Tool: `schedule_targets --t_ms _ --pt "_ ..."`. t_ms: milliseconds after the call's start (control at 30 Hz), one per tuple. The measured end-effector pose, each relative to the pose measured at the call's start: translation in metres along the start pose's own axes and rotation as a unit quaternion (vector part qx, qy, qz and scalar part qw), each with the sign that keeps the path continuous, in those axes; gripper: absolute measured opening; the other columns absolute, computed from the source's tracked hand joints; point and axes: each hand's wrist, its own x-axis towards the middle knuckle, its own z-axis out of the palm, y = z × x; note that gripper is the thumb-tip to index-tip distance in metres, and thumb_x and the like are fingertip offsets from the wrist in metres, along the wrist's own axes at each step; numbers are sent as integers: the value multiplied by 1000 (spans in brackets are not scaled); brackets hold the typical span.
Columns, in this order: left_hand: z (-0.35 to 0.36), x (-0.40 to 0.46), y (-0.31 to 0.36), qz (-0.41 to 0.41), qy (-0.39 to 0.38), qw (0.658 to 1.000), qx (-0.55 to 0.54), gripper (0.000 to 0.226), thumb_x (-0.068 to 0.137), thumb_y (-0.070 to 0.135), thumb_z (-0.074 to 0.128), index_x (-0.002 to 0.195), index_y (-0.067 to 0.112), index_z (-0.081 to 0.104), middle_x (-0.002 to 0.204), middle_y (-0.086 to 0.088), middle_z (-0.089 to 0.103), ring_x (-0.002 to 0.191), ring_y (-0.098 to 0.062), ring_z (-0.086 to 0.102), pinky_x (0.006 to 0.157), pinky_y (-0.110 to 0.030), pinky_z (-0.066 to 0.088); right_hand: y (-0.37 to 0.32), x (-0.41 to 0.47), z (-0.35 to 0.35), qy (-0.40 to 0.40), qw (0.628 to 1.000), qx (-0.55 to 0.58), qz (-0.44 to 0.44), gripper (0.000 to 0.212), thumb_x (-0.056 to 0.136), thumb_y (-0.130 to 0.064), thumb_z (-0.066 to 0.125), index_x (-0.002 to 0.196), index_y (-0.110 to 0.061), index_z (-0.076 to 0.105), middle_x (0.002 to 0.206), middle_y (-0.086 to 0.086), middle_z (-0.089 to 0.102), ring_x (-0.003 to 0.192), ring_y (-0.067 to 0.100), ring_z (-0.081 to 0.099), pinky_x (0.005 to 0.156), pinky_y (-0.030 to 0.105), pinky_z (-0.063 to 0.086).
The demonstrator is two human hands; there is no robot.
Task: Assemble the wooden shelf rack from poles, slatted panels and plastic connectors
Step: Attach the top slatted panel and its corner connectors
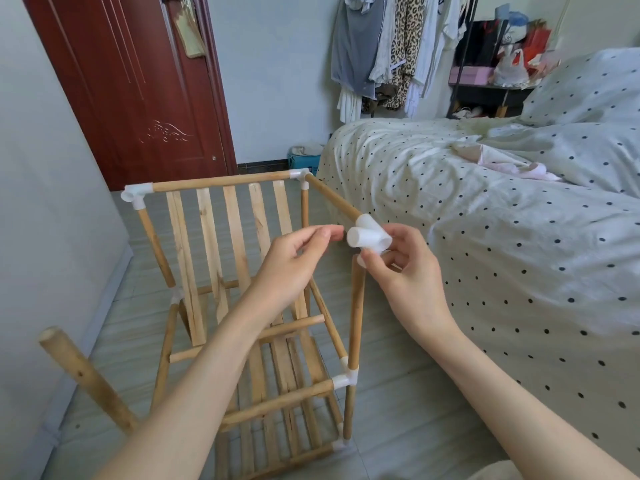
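The wooden rack stands on the floor in front of me, its poles joined by white plastic connectors. A slatted panel leans inside the top frame. My right hand grips a white plastic connector at the near right top corner, where the side pole and the upright pole meet. My left hand hovers just left of that connector with fingers loosely curled and thumb and fingertips close together, holding nothing that I can see. The near left upright pole ends bare, without a connector.
A bed with dotted sheets lies close on the right of the rack. A wall runs along the left, and a brown door stands behind. Clothes hang on a rail at the back. The floor is tiled.
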Motion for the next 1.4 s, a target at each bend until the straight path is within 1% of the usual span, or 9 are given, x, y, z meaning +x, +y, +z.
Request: schedule_targets --t_ms 100,200,333,567,700,833,1033,1133,1400 --pt "11 20 -8 -67 30 997 -22 25 100 23 40 109 34 61 103 20 66 93 1 60 70 -13 46 6 8 -10 71 997 -23 14 22 85 -19 63 93 -36 51 75 -17 59 63 -4 53 63 9 41" --pt "27 38 -18 -170 -2 984 -60 30 100 27 41 125 16 54 105 7 66 92 -10 63 70 -23 47 13 10 -15 68 996 -39 33 15 87 -21 60 92 -35 56 67 -13 58 62 -4 51 60 6 39" --pt "39 61 -15 -259 4 933 -249 24 98 30 47 104 10 58 86 -3 71 77 -17 62 63 -27 45 18 10 -18 34 999 -36 23 23 86 -21 61 87 -42 53 72 -6 60 66 1 53 60 8 40" --pt "44 80 -13 -262 23 913 -311 10 93 13 57 88 5 61 84 -10 63 77 -18 57 69 -26 46 27 8 -20 -11 999 -39 4 20 84 -13 61 102 -24 63 74 11 64 69 21 57 67 28 47" --pt "44 79 -14 -267 19 908 -322 10 92 15 58 93 5 62 88 -10 65 85 -20 58 77 -28 47 27 8 -17 -13 999 -35 -12 23 86 -15 61 101 -32 58 76 13 64 71 22 58 71 31 48" --pt "44 78 -10 -275 0 908 -315 14 94 18 56 90 6 62 83 -8 65 77 -19 60 67 -27 47 25 9 -12 -15 999 -36 -20 24 86 -19 64 96 -39 56 76 9 66 69 21 58 69 29 48" --pt "40 75 -10 -258 -13 918 -300 18 93 21 56 99 6 64 78 -5 66 69 -16 55 62 -26 41 24 13 -6 -5 1000 -10 -5 17 86 -21 64 102 -28 61 78 -1 67 73 16 62 67 22 47" --pt "39 62 -20 -217 -37 936 -276 20 95 13 51 101 6 69 80 -5 70 71 -16 62 59 -25 49 23 15 -6 -5 1000 11 10 17 86 -22 64 103 -26 62 80 -2 68 73 15 61 70 27 49" --pt "27 21 -51 -152 -130 935 -293 23 89 -5 52 101 8 66 97 -6 73 97 -17 68 82 -22 53 18 14 -4 -7 999 49 16 24 85 -15 66 94 -34 55 84 0 69 66 13 60 64 30 46"
